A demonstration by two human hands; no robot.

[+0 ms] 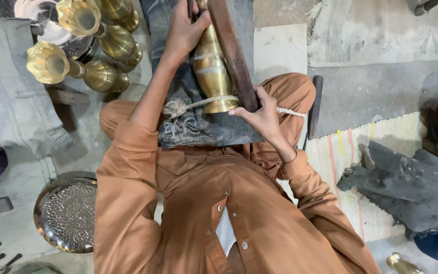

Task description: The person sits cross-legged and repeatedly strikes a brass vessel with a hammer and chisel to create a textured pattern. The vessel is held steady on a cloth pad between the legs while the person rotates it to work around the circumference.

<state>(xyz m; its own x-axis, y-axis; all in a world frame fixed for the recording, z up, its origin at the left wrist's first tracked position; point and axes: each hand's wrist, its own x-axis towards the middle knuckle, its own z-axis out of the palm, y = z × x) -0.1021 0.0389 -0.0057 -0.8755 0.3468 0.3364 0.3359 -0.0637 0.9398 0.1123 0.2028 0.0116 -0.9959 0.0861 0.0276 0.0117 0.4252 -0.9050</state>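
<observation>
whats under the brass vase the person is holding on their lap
Under the brass vase lies a dark denim cloth spread over the lap. A rope crosses the vase's base, and a wooden bar lies along it. Whatever is beneath the cloth is hidden.

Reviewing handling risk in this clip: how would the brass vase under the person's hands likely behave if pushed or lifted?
The brass vase lies on its side, round-bodied, so it would probably roll; a rope around its base seems to restrain it. Its polished metal surface looks slippery. It is likely rigid and fairly heavy. The left hand steadies its neck; the right hand grips a wooden bar.
</observation>
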